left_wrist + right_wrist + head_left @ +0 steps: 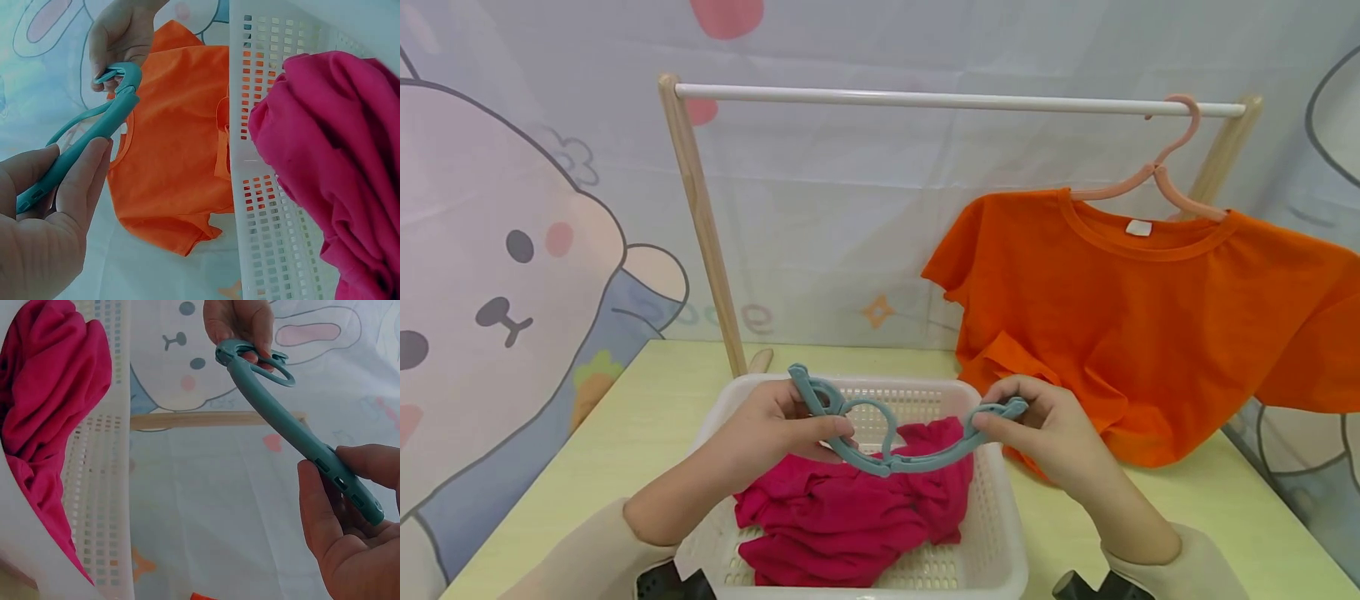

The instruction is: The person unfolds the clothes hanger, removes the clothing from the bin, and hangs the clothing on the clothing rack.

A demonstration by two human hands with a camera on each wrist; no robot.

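Note:
A blue-green clothes hanger (925, 462) is held between both hands above the basket, its hook curling up at the middle. My left hand (775, 429) grips one arm of it, thumb in front. The other arm's end is pinched by my right hand (1048, 429) between thumb and fingers. In the left wrist view the hanger (81, 150) runs from the left hand (50, 231) toward the right one. From the right wrist, small slots show along the hanger arm (300, 434). Crumpled magenta cloth (857, 517) lies below the hanger, inside the white basket (1011, 533).
Behind the basket stands a rack with a white rail (925, 98) and wooden posts (700, 217). An orange T-shirt (1120, 308) hangs at its right on a pink hanger (1180, 196). The pale yellow table (595, 467) extends on both sides of the basket.

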